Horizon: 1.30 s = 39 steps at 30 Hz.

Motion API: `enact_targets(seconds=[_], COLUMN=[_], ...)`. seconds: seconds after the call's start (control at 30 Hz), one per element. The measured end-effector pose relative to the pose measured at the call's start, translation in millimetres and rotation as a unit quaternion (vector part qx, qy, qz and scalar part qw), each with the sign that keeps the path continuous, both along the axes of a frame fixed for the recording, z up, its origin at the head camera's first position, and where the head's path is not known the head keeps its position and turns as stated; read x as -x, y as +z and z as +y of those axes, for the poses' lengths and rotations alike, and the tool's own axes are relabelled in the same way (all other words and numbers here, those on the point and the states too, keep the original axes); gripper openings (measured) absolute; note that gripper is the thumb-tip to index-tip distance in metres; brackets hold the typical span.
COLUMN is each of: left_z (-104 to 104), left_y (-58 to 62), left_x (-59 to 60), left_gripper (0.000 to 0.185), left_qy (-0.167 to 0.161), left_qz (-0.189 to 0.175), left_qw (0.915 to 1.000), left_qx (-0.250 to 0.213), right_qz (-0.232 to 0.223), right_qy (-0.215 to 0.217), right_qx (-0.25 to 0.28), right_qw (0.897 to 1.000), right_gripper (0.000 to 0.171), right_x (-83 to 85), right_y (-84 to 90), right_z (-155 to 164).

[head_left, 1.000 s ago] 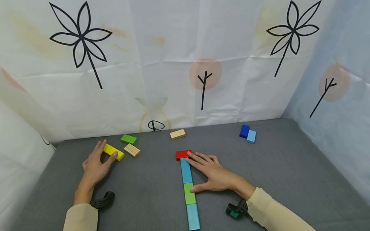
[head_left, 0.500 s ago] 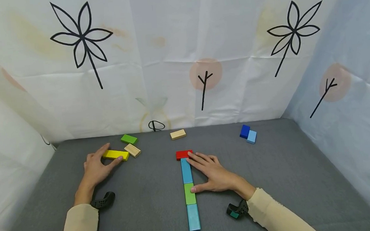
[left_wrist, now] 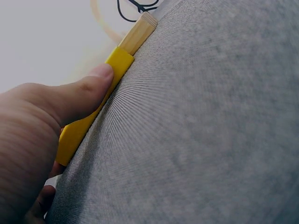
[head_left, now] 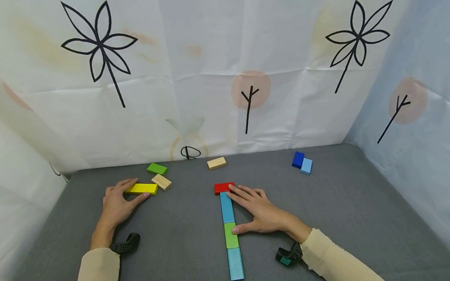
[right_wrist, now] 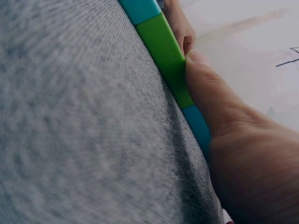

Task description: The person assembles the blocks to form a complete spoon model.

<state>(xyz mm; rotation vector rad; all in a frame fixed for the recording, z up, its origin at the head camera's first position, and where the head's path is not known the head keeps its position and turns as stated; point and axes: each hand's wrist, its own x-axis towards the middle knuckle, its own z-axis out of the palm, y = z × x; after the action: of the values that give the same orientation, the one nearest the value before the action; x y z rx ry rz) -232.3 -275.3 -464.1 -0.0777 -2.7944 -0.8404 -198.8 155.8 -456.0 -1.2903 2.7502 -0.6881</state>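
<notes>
My left hand (head_left: 118,203) pinches a yellow wooden block (head_left: 143,189) on the table, thumb along its near side and fingers at its left and far side. In the left wrist view the thumb presses on the yellow block (left_wrist: 77,135), whose far end meets a natural wood block (left_wrist: 138,33). My right hand (head_left: 263,211) rests spread beside a row of blocks. Its fingertips touch the red block (head_left: 221,188) and the upper blue block (head_left: 226,208), while its thumb lies on the green block (head_left: 231,237). A lower blue block (head_left: 235,265) ends the row.
Behind the yellow block lie a darker green block (head_left: 157,168) and the plain wood block (head_left: 161,181). Another plain block (head_left: 216,163) sits at the back middle. Dark blue (head_left: 297,159) and light blue (head_left: 306,166) blocks lie back right. Printed cloth (head_left: 202,49) walls the grey table.
The yellow block has turned from slanting to nearly level and slid slightly nearer and right, its end now by the plain block. Left fingers have lowered a little. The right hand has stayed still.
</notes>
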Motion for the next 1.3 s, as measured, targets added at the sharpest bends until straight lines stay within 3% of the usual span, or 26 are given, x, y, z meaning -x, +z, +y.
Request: enact_targets(seconds=[0.47, 0.67, 0.93, 1.1, 1.3], left_z=[-2, -6, -10, -1, 23], left_y=[-2.1, -0.8, 5.2, 12.2, 23.3], left_x=[1.2, 0.9, -0.3, 0.3, 1.9], left_gripper=[0.058, 0.046, 0.046, 0.048, 0.045], left_qy=[-0.006, -0.032, -0.066, -0.074, -0.09], left_qz=[0.009, 0.0, -0.01, 0.009, 0.039], left_qw=[0.9999, 0.9991, 0.9969, 0.9956, 0.9921], left_qx=[-0.012, -0.028, -0.042, -0.058, -0.078], right_qz=[0.003, -0.001, -0.005, -0.004, -0.005], right_qy=[-0.002, -0.002, -0.002, -0.001, -0.001], right_qx=[-0.004, -0.005, -0.004, 0.0, -0.003], right_qw=[1.0, 1.0, 1.0, 1.0, 1.0], right_gripper=[0.092, 0.092, 0.092, 0.092, 0.092], right_x=[0.9, 0.1, 0.5, 0.7, 0.5], right_y=[-1.5, -0.5, -1.9, -2.6, -1.8], right_z=[0, 0, 0, 0, 0])
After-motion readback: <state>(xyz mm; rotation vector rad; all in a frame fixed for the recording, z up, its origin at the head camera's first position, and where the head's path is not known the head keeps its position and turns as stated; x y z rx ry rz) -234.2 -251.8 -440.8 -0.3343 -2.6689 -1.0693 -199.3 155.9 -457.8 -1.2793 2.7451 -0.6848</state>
